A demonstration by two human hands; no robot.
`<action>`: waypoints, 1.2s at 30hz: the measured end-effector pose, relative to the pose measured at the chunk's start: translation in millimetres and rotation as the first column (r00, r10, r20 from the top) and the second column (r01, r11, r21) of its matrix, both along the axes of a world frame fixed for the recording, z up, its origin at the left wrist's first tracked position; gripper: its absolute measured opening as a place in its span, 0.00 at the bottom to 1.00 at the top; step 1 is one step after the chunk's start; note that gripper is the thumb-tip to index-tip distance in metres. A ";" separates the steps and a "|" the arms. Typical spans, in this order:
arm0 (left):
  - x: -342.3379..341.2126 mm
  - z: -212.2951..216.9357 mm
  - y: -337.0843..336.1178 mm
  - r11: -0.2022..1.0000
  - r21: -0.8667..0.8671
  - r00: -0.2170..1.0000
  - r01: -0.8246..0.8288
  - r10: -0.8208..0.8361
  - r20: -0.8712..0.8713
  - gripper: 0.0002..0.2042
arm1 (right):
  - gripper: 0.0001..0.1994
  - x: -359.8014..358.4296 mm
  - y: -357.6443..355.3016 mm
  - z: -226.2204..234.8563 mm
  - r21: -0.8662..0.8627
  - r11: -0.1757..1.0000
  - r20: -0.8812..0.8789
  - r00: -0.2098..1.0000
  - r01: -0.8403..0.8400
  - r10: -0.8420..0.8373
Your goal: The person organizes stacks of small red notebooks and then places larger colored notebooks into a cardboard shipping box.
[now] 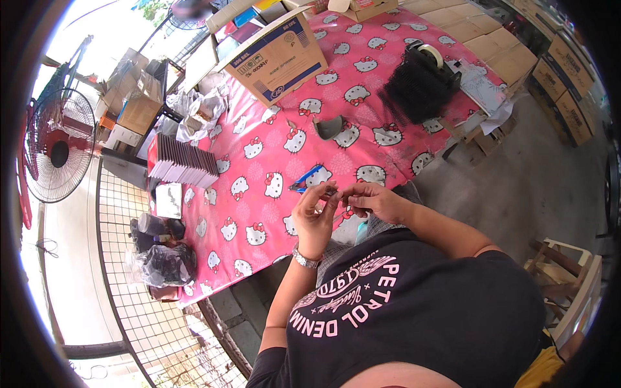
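Observation:
Close to my body, over the near edge of the pink patterned tablecloth (259,208), my two hands meet at the fingertips. My left hand (313,218), with a metal watch on its wrist, is closed in a pinch. The fingers of my right hand (380,202) are pinched too, touching the left ones. Something small and dark seems to be between them, but its kind is too small to tell. Just beyond the left fingers lies a blue-edged tool (313,176), partly hidden by the hand. Farther off sits a grey-green curved piece (329,127).
A large cardboard box (277,59) stands at the back. At right lies a dark, bristly pile (420,84) with a tape roll (429,54) near it. At left are a row of stacked booklets (184,161), a black plastic bag (169,265) and a fan (59,154).

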State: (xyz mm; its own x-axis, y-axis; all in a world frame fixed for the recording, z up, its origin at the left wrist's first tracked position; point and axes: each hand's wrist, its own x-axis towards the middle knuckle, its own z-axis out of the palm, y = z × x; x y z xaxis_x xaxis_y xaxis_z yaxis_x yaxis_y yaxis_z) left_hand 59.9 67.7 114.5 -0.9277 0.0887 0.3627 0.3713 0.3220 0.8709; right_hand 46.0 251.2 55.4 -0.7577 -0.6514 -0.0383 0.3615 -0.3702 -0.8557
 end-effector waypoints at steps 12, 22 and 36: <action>-39.2 -15.3 -13.8 0.932 0.316 0.935 -0.177 0.060 0.348 0.07 | 0.16 -25.2 -26.7 5.2 0.006 1.000 -0.061 0.998 -0.002 0.002; -125.9 -10.6 -52.8 0.744 0.610 0.796 -0.271 -0.183 0.577 0.06 | 0.18 -103.9 -37.7 30.7 0.060 0.998 0.082 0.997 0.012 -0.017; -104.1 -119.7 -83.5 0.528 -0.780 0.884 0.335 0.109 0.454 0.32 | 0.25 -220.3 -30.2 6.6 0.723 0.318 -0.647 0.440 0.613 0.623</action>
